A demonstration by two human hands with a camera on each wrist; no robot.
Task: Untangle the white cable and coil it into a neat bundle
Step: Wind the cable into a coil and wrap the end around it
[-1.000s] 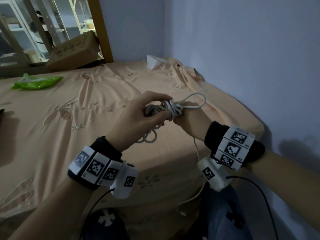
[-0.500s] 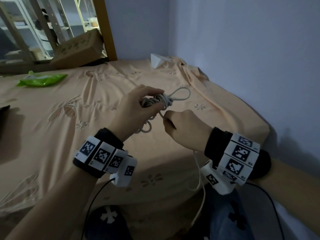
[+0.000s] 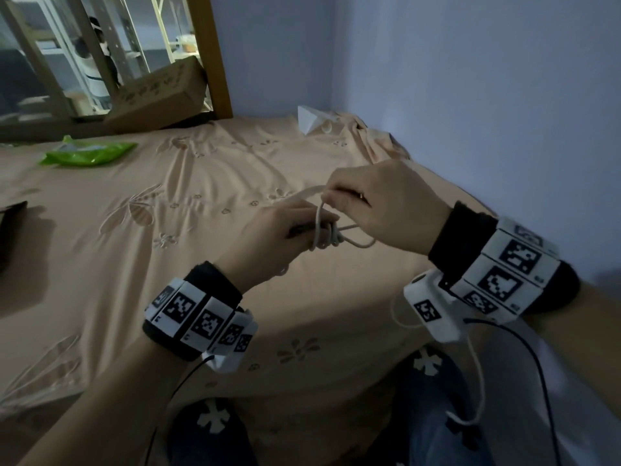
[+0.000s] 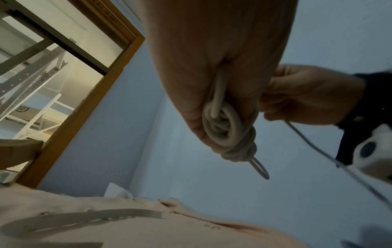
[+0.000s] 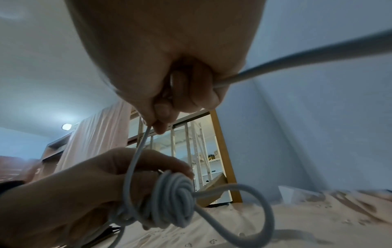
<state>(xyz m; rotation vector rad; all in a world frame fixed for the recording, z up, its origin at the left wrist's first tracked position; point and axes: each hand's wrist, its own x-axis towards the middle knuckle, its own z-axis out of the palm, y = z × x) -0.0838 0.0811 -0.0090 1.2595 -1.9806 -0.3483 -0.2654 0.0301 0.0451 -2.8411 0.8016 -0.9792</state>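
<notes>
The white cable (image 3: 327,235) is wound into a small tight bundle (image 5: 174,198) with a loop (image 3: 359,242) sticking out to the right. My left hand (image 3: 285,230) grips the bundle (image 4: 229,134) above the bed, fingers curled round it. Just above and to the right, my right hand (image 3: 339,200) pinches a free strand (image 5: 135,157) that rises from the bundle. The strand runs through the fist and out behind it (image 5: 307,58), then hangs down past my right wrist (image 3: 479,381).
A peach bedsheet (image 3: 168,264) covers the bed below both hands. A green packet (image 3: 87,154) lies at the far left, a cardboard box (image 3: 158,95) leans on a wooden frame (image 3: 218,62), and a white object (image 3: 311,119) sits by the blue wall (image 3: 470,95).
My right hand has risen from below the bundle to above it, drawing the free strand up and over. The left hand with the bundle has shifted lower and to the right.
</notes>
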